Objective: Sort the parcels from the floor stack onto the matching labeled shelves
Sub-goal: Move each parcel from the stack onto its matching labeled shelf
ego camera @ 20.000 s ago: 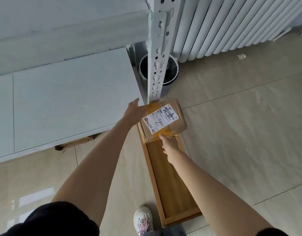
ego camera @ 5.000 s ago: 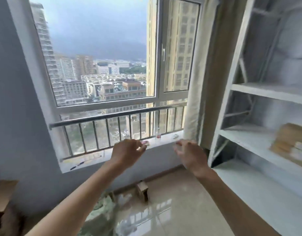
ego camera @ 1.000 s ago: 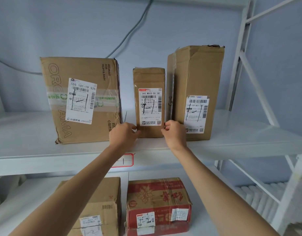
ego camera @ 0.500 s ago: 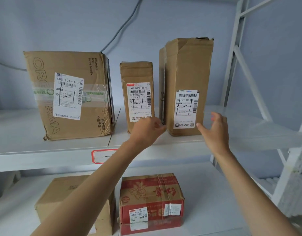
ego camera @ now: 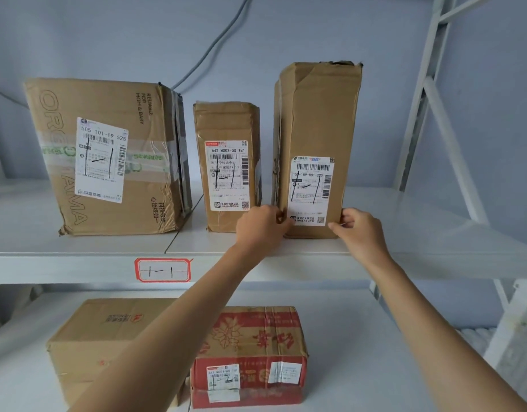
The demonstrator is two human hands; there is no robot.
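Three brown parcels stand on the white upper shelf point(ego camera: 390, 257), which carries a red-framed tag reading 1-1 point(ego camera: 162, 270). A wide box point(ego camera: 107, 156) is at the left, a narrow parcel point(ego camera: 226, 165) in the middle, a tall parcel point(ego camera: 317, 144) at the right. Each bears a white label with "1-1" handwritten on it. My left hand point(ego camera: 260, 227) grips the tall parcel's lower left corner. My right hand point(ego camera: 357, 230) grips its lower right corner.
On the lower shelf point(ego camera: 360, 346) lie a plain brown box point(ego camera: 107, 337) and a red printed box point(ego camera: 250, 352). White upright struts point(ego camera: 425, 84) rise at the right. A grey cable point(ego camera: 214, 46) runs down the wall behind.
Both hands left the narrow middle parcel, shifted right, and now hold the bottom corners of the tall right parcel. The view moved closer and slightly down.
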